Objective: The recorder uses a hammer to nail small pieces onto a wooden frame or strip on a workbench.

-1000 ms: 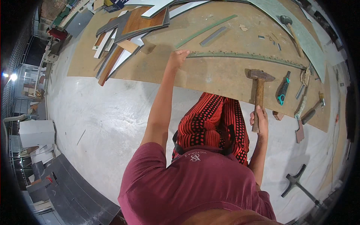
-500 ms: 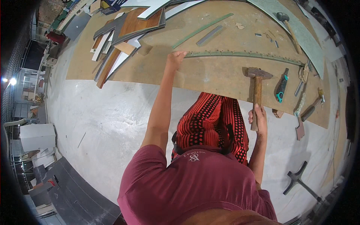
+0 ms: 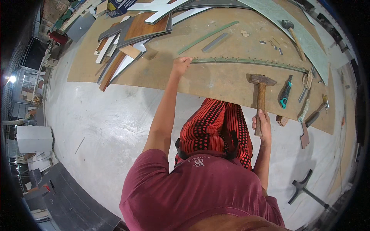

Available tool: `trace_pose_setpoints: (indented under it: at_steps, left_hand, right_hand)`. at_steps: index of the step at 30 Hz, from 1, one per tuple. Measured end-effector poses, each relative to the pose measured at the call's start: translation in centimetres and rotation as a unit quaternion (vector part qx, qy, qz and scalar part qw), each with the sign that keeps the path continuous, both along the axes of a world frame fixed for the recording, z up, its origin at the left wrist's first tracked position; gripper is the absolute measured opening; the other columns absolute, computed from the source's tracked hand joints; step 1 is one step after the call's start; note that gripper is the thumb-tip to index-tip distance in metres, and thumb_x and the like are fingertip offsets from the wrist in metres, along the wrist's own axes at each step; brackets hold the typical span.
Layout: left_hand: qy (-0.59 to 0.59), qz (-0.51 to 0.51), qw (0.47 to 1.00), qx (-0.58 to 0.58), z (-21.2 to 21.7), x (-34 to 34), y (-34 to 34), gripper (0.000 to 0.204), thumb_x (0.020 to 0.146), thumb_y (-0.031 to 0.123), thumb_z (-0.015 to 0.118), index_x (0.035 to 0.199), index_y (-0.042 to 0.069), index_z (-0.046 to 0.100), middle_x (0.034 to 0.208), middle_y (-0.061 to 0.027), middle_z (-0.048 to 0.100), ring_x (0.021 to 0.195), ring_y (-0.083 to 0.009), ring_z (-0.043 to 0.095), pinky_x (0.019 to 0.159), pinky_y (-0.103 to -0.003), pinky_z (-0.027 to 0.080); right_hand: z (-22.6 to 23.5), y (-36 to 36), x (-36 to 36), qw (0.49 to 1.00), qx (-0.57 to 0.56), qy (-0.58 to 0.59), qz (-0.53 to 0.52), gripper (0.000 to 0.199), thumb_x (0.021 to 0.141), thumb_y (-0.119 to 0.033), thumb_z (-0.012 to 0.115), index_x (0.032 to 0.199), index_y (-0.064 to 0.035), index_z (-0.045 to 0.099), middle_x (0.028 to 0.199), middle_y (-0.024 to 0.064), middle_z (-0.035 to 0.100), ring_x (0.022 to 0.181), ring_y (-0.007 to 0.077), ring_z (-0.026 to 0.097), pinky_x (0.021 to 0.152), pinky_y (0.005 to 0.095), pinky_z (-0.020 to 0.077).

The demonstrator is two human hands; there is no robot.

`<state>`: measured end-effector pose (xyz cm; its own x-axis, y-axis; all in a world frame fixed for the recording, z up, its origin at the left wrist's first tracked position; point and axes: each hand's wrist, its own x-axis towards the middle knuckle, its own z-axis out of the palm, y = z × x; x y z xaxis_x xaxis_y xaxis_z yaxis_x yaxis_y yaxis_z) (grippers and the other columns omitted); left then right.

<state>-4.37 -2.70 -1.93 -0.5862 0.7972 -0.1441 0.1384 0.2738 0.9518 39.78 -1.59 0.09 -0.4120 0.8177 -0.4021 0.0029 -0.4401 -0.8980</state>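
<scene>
Between the fingers of my left hand is the left end of a long, thin green strip. It lies across the table, with a row of small bits or nails along its upper edge. My right hand is wrapped round the wooden handle of a hammer. The hammer's rusty head rests over the table near its front edge, and the handle's end sticks out past that edge. Right of the hammer lies a teal and black utility knife.
The brown table carries stacked board offcuts at the left. Another green strip and a grey strip lie beyond mine. A mallet rests far right, a smaller hammer nearer. A black stand base is on the floor.
The whole view has shifted slightly, so the table's things sit a little lower or further left. Both hands keep their holds on the strip and the hammer.
</scene>
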Motion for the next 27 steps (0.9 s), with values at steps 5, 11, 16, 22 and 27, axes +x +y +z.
trace_pose_setpoints:
  at_steps: [5,11,16,22,27]
  left_hand:
    - [-0.006,0.015,1.0,-0.001,0.4,0.3,-0.2,0.029,0.084,0.026,0.067,0.099,0.001,0.069,0.072,0.0002,0.06,0.062,-0.009,0.051,0.056,-0.025,0.042]
    - [0.013,0.016,1.0,-0.024,0.9,0.5,-0.3,0.029,0.083,0.024,0.066,0.101,0.001,0.069,0.076,-0.003,0.063,0.067,-0.0099,0.055,0.062,-0.026,0.045]
    - [0.015,0.009,1.0,0.021,0.3,0.7,-0.4,0.028,0.083,0.024,0.066,0.099,0.001,0.069,0.076,-0.0045,0.065,0.068,-0.0118,0.058,0.064,-0.027,0.047]
    - [0.196,0.031,0.98,-0.023,0.4,-0.8,1.1,0.029,0.078,0.027,0.066,0.093,0.002,0.07,0.088,-0.0129,0.07,0.083,-0.0262,0.067,0.073,-0.037,0.05]
    - [0.38,-0.074,0.91,-0.148,1.1,-2.6,4.2,0.04,0.073,0.037,0.07,0.095,0.004,0.07,0.099,-0.0151,0.069,0.094,-0.0313,0.066,0.08,-0.04,0.051]
  right_hand:
    - [0.3,-0.1,-0.2,1.0,-0.002,-0.003,0.0,0.029,0.095,-0.039,0.051,0.094,-0.012,0.043,0.061,0.0015,0.048,0.044,0.0097,0.045,0.039,0.0225,0.037]
    - [0.2,0.0,-0.1,1.0,0.002,-0.01,-0.001,0.03,0.095,-0.041,0.052,0.094,-0.0119,0.044,0.061,0.0011,0.048,0.043,0.0091,0.045,0.039,0.022,0.0366]
    - [0.5,0.1,-0.2,1.0,-0.016,-0.003,-0.001,0.03,0.094,-0.038,0.054,0.094,-0.0114,0.042,0.061,0.0021,0.048,0.044,0.0105,0.046,0.038,0.0231,0.0372]
    - [0.0,0.1,0.1,1.0,-0.019,0.0,-0.001,0.031,0.094,-0.039,0.054,0.096,-0.0107,0.043,0.061,0.0022,0.048,0.043,0.0109,0.046,0.038,0.0235,0.0375]
    - [0.2,0.1,-0.1,1.0,-0.005,-0.009,0.008,0.032,0.094,-0.04,0.052,0.096,-0.0103,0.043,0.061,0.0023,0.048,0.043,0.0112,0.046,0.039,0.024,0.0378]
